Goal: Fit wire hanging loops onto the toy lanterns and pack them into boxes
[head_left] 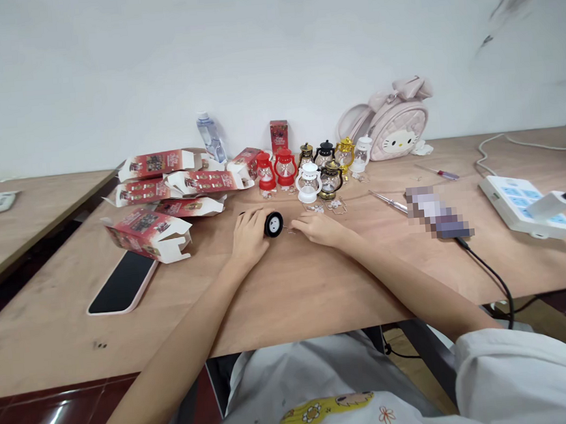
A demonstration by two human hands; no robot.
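Note:
My left hand [251,234] is wrapped round a small black lantern that lies on its side, its round base [274,224] with a white centre facing right. Just right of that base, the fingers of my right hand [317,227] are pinched at a thin wire piece [290,229] on the table. Beyond my hands stand several small lanterns: red ones [285,167], a white one [309,182], a bronze one [330,179], a gold one [345,155] and others. Small metal pieces [336,206] lie in front of them.
Opened red boxes [154,230] and a phone [122,283] lie at the left. A bottle [211,138], an upright red box [279,136] and a pink bag [398,128] stand by the wall. At the right are screwdrivers [444,174], a blurred charging device [437,213] and a power strip [527,206].

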